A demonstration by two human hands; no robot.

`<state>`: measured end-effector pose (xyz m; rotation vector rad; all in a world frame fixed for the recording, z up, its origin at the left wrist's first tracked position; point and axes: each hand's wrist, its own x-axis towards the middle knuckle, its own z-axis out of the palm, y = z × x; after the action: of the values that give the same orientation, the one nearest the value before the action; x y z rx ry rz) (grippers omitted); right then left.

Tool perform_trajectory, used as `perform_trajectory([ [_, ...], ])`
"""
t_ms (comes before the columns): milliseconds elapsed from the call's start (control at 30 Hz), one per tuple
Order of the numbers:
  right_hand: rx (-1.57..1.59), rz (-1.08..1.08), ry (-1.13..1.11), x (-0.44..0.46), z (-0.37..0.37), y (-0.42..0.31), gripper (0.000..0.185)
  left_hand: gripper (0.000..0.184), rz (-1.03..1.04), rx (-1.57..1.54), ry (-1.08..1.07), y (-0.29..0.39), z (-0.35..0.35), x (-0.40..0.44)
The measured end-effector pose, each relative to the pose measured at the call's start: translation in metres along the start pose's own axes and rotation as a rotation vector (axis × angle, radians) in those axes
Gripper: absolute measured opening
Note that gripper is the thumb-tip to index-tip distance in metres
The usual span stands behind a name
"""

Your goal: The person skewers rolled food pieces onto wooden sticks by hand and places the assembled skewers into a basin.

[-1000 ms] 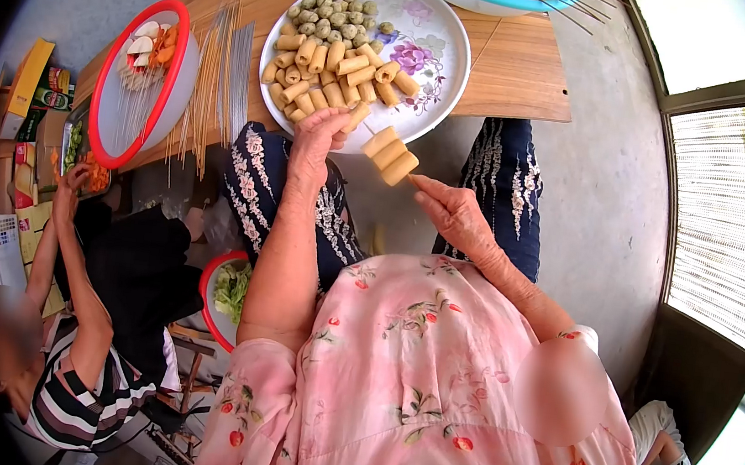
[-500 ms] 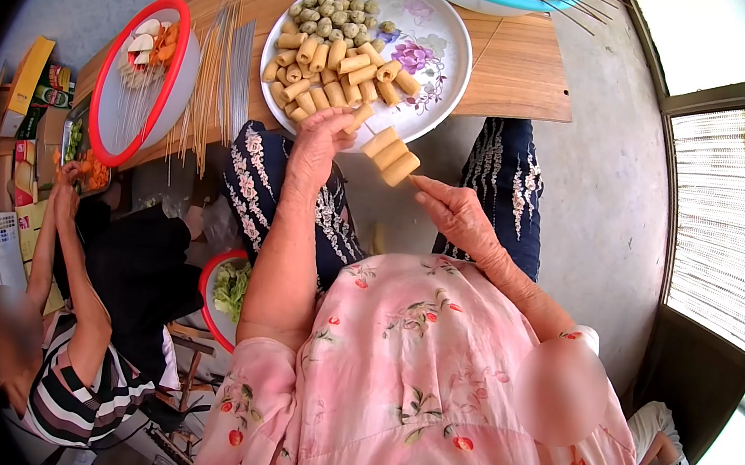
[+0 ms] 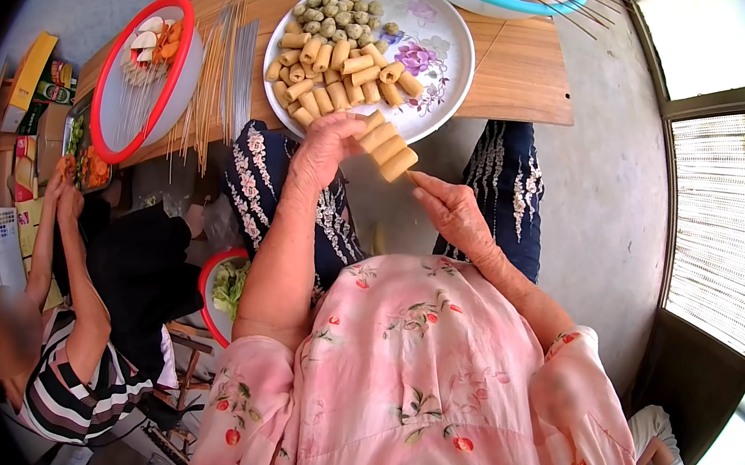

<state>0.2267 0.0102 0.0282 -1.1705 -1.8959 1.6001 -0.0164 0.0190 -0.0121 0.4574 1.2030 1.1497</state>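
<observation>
My right hand [image 3: 457, 215] pinches the lower end of a thin skewer, mostly hidden by the food on it. Several short tan rolls [image 3: 388, 150] sit side by side along the skewer, above my lap. At its upper end, my left hand [image 3: 327, 147] has its fingers closed on the topmost roll [image 3: 371, 123]. Just beyond my left hand, a white plate with purple flowers [image 3: 449, 48] bears a heap of similar tan rolls [image 3: 338, 93] and a pile of greenish-grey balls [image 3: 337, 15].
The wooden table [image 3: 520, 70] also carries loose bamboo skewers [image 3: 211, 76], a red-rimmed basket [image 3: 187, 37] of cut vegetables and a blue-rimmed bowl [image 3: 509, 2]. Left of me, a person in a striped top [image 3: 71, 382] handles food. A red-rimmed basin of greens [image 3: 226, 294] stands nearby.
My left hand has brought a roll from the plate's edge onto the skewer's upper end, against the other rolls. My right hand holds the skewer in almost the same place.
</observation>
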Motion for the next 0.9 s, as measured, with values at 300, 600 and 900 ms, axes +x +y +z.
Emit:
perform_trajectory([
  [300, -0.086, -0.163, 0.035, 0.008, 0.001, 0.014, 0.029, 0.029, 0.038, -0.013, 0.055, 0.002, 0.006, -0.006],
  [600, -0.467, -0.238, 0.122, -0.013, -0.048, 0.016, 0.019, 0.022, 0.110, -0.224, 0.224, 0.005, 0.012, -0.006],
  [900, -0.483, -0.253, 0.307, 0.006, -0.095, -0.029, 0.017, 0.016, 0.075, -0.252, 0.291, 0.000, 0.016, -0.004],
])
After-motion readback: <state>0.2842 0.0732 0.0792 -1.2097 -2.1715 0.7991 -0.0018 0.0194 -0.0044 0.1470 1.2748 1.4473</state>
